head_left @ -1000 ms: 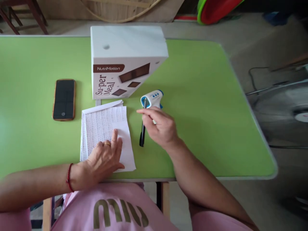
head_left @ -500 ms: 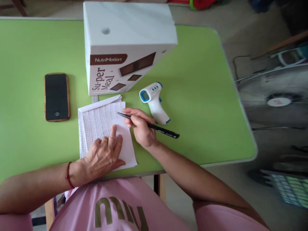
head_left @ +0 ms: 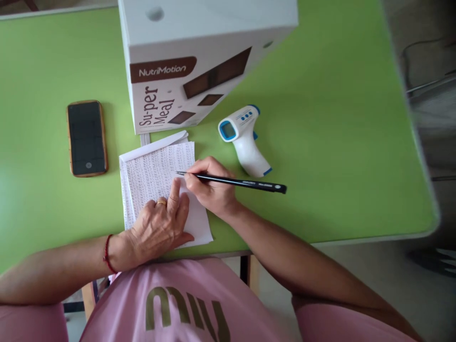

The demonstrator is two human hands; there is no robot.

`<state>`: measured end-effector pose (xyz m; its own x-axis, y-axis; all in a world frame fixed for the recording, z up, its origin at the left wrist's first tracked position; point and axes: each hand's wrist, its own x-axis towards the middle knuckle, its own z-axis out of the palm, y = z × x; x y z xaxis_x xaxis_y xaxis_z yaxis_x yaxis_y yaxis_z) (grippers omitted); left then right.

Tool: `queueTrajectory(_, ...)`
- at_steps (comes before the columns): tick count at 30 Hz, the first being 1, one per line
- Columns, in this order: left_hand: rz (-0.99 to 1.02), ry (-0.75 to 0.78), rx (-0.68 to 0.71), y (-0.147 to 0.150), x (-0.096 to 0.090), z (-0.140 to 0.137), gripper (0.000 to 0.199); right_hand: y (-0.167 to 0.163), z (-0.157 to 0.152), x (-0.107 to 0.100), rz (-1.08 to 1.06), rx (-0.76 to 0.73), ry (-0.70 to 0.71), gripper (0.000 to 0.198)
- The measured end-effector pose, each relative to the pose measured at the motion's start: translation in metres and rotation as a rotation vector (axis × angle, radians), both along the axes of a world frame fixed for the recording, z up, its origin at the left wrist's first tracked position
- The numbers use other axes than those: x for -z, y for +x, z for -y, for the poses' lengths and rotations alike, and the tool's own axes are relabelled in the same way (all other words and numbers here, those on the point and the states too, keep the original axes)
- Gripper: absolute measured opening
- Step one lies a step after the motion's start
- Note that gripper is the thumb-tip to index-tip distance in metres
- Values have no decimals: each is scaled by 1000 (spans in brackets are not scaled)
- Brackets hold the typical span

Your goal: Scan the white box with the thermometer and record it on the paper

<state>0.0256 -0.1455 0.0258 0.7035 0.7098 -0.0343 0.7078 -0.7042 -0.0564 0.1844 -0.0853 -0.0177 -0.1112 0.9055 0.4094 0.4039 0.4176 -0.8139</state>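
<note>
i observe the right hand (head_left: 213, 189), pinching the black pen (head_left: 245, 182), has brought its tip from near the white thermometer (head_left: 247, 142) to the written rows of the paper (head_left: 199, 221) on the green table (head_left: 338, 142), seemingly in writing position, while the left hand (head_left: 160, 225) lies on that paper, grasping nothing.

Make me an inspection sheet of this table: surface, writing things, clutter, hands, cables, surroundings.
Surface: green table with a pale edge.
Writing things: paper, partly covered in small writing; black pen.
Clutter: phone left of the paper; white box behind it; thermometer lying to the right.
Hands: left hand rests on the paper; right hand grips the pen, tip over the paper, contact unclear.
Cables: dark line past the right edge, possibly a cord.
Surroundings: floor; dark object lower right, too blurred to name.
</note>
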Motion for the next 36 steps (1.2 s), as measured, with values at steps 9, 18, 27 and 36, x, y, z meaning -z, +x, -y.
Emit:
queueTrajectory(9,-11,-18,-1,-1,0,0,77,-2,-1,-1,85,-24,-1,11)
queueTrajectory(18,-19,-11,-9,0,2,1,80,-2,-2,-1,93,-27,22,11)
queueTrajectory(27,-22,-15,-6,1,1,1,81,-3,-3,-2,109,-34,1,12)
queueTrajectory(36,-8,-62,-30,1,3,2,79,-2,-3,-2,148,-37,0,13)
